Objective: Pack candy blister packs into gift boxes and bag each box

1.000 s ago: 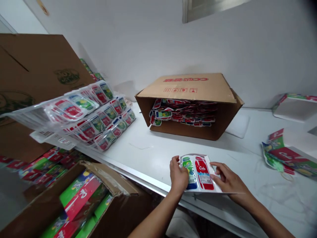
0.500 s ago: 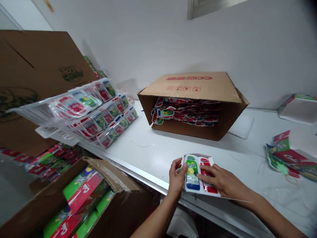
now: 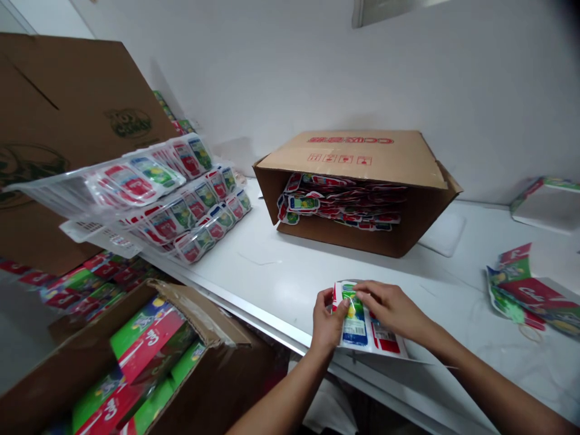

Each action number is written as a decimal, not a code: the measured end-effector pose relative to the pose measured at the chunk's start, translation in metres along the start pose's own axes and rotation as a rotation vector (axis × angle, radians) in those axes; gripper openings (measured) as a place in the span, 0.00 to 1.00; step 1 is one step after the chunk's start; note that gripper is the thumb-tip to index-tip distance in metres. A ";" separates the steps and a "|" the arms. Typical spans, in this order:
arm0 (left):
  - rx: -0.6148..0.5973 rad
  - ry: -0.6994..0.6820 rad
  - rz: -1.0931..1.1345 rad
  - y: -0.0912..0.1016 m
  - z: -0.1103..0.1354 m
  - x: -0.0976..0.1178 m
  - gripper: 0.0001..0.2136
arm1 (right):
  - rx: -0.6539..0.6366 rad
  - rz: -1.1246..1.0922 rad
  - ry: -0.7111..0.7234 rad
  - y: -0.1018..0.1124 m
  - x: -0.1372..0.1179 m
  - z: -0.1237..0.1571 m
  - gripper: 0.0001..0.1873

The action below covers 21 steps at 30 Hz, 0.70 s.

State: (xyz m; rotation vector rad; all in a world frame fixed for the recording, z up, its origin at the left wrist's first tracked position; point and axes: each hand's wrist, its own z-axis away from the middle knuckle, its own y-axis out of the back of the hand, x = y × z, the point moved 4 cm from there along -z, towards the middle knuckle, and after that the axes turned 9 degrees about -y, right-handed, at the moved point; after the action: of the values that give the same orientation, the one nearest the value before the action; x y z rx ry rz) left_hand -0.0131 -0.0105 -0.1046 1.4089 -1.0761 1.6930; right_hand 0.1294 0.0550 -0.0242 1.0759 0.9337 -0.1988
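At the front edge of the table lie bottle-shaped candy pouches (image 3: 354, 331), a green-and-blue one beside a red one, in what looks like an open white-edged box. My left hand (image 3: 328, 323) grips their left side, thumb on the green pouch and fingers curled round the edge. Over the top of the green pouch, my right hand (image 3: 389, 308) bends its fingers together onto the pouch; its fingertips are partly hidden. The right forearm crosses above a thin white flap (image 3: 419, 361).
A cardboard carton (image 3: 357, 157) on its side holds many pouches. Clear plastic packs of pouches (image 3: 181, 211) stand at left. Below, an open carton (image 3: 203, 314) contains red-and-green boxes (image 3: 145, 347). Printed boxes (image 3: 539, 284) and a rubber band (image 3: 530, 333) lie at right.
My right hand has moved from the red pouch up and left to the top of the green one, its fingers now more bent. My left thumb has shifted onto the green pouch.
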 end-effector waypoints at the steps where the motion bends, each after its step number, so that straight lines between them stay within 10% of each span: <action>1: -0.008 0.007 0.039 0.000 0.001 0.000 0.29 | -0.045 -0.095 -0.143 -0.005 0.001 -0.008 0.16; 6: -0.071 0.042 0.221 0.000 0.009 0.001 0.34 | -0.334 -0.233 -0.477 -0.036 -0.001 -0.038 0.15; 21: -0.144 0.021 0.292 0.003 0.014 -0.010 0.38 | -0.273 -0.493 -0.523 -0.058 -0.001 -0.034 0.05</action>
State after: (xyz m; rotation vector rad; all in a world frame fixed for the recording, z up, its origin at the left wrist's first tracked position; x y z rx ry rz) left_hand -0.0081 -0.0245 -0.1143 1.1847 -1.4176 1.7855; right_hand 0.0776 0.0539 -0.0669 0.4854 0.7055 -0.7039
